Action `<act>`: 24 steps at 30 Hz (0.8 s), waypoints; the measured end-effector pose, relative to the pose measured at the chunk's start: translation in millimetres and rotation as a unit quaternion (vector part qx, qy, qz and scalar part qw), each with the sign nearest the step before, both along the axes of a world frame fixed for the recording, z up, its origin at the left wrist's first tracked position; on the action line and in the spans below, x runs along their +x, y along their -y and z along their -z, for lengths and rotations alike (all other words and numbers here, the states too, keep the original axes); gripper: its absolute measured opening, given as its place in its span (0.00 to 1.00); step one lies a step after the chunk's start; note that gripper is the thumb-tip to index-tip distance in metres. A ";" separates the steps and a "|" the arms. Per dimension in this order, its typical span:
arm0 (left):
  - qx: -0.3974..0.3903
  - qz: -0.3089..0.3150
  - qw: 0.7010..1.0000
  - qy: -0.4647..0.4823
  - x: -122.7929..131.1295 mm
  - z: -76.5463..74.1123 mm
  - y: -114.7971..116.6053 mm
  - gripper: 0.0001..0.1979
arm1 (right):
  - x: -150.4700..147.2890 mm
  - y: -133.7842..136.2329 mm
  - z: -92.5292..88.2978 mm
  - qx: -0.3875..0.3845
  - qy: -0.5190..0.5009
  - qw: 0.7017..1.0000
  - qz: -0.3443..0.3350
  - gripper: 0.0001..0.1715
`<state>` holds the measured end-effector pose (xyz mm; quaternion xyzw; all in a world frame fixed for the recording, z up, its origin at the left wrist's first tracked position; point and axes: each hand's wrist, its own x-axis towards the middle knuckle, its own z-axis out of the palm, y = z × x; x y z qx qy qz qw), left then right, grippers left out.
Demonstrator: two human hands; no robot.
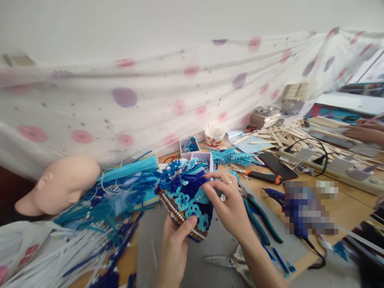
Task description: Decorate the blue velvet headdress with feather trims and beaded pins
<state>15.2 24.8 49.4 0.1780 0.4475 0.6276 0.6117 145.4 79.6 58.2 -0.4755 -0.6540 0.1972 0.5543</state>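
My left hand (179, 240) grips the lower edge of a blue beaded headpiece (183, 200), its thumb on the front. Pale-blue looped flowers, a white pearl row, gold trim and a cluster of blue beads and petals cover the headpiece, which is held tilted. At its right side my right hand (226, 200), a ring on one finger, has its fingertips curled close together against the headpiece. What they pinch, if anything, is hidden. Below lie silver scissors (231, 262) with pale handles. Teal-handled pliers (261, 220) lie just right of my right hand.
Left are a mannequin head (60, 186), teal fringe (132, 170) and white strips (60, 256). Right are a blue glue gun (295, 224) with a cord, an orange-black cutter (264, 176), a dark phone (277, 165), a power strip (333, 168) and another person's hand (364, 131).
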 end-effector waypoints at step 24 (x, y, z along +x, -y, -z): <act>-0.058 -0.030 0.995 0.082 1.9 -5.4 -2.4 0.35 | -11.9 -6.7 4.4 -0.119 -0.080 0.989 -0.046 0.15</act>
